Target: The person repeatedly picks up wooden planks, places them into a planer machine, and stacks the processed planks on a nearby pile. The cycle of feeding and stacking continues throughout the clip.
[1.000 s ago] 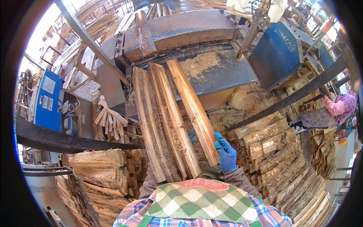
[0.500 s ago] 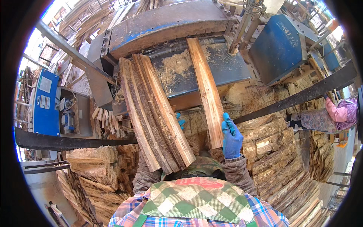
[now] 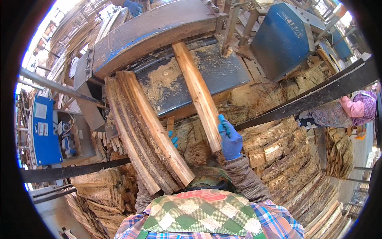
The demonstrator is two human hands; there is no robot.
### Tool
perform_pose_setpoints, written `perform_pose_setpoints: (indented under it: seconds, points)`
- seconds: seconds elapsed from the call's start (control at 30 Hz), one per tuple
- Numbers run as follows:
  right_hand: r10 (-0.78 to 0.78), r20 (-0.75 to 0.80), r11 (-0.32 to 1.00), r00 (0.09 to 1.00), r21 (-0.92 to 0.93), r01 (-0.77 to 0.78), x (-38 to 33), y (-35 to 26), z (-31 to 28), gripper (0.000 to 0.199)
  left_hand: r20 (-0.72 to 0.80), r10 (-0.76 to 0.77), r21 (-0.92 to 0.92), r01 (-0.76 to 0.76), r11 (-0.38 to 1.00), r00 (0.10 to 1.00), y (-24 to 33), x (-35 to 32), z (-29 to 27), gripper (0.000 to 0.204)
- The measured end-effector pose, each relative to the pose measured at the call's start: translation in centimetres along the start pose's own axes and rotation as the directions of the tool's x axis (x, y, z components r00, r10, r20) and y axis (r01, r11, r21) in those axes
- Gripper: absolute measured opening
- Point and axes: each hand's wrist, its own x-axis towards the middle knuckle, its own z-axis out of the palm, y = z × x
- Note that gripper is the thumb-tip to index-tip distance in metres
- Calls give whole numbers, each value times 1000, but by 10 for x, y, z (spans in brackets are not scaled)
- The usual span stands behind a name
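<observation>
My right hand (image 3: 230,140), in a blue glove, grips the near end of a pale sawn board (image 3: 198,99) by its right edge. That board slants away from me over a blue metal machine bed (image 3: 213,73), its far end at the machine's opening. On my left arm lie several bark-edged boards (image 3: 153,135), side by side, their far ends resting by the bed's left edge. My left hand (image 3: 173,138) is mostly hidden beneath these boards; only its gloved fingertips show, curled up around their right side.
Sawdust (image 3: 161,79) covers part of the bed. A blue machine housing (image 3: 282,42) stands at right, a blue control cabinet (image 3: 43,129) at left. Stacked slabs (image 3: 286,163) lie beside me. A dark metal bar (image 3: 314,97) crosses at right. Beyond the machine shows another person's gloved hand (image 3: 133,8).
My view has turned, so machine and boards sit farther left in it. Another person's gloved hand has come into sight at the top. Both my hands keep their hold.
</observation>
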Motion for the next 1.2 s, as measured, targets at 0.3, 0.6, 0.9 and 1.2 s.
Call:
perform_pose_setpoints:
  seconds: [0.3,0.6,0.9,1.2]
  points:
    - [-265,45,888,963,-377,262,103,-11,59,35,-28,-5,-12,5,1000,1000,-1,11,2,85]
    - [-206,-162,955,965,-246,163,193,-7,133,25,-30,31,-26,-32,999,999,2,-14,9,84]
    - [65,685,814,725,384,-436,-53,-20,72,64,23,69,-3,-69,998,997,14,-28,0,84]
    - [174,294,980,940,42,-195,-72,-46,-1,55,100,12,-2,-12,1000,995,15,-6,-8,84]
